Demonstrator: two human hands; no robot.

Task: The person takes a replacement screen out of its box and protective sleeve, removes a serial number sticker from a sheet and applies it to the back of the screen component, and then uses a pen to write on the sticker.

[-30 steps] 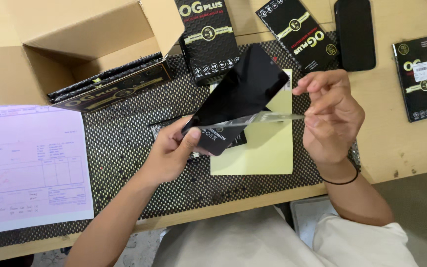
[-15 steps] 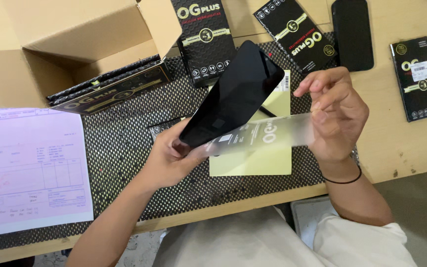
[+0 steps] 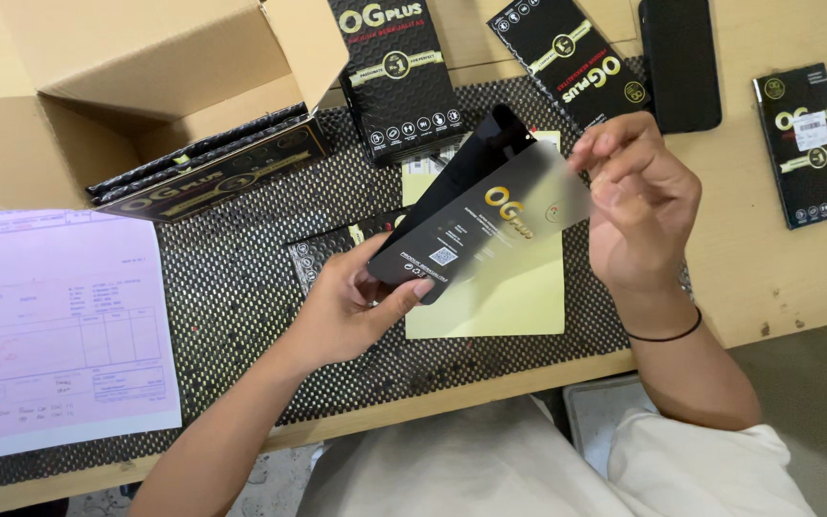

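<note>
**A:** Screen protector [image 3: 452,206] — where is it right now?

**B:** Held up above the yellow sheet [image 3: 490,297] on the black mesh mat [image 3: 232,278], tilted, its top corner pointing toward the upright black packet [image 3: 396,77]. The left hand [image 3: 346,306] pinches its lower end, thumb on top, fingers [image 3: 375,287] closed underneath.

**A:** And the right hand [image 3: 638,206]?

**B:** Its fingertips are closed on the edge of a clear printed film [image 3: 528,215] that stands partly apart from the dark glass.

**A:** How should that be handled?

**B:** I'd judge a slow, low, even pull, gripping edges only so no prints land on the face.

**A:** How does the piece look?

**B:** Thin, flat, glossy black, with a notch at the top; the film is translucent with gold and white print. An open cardboard box [image 3: 145,86] sits at the counter's far left.
</note>
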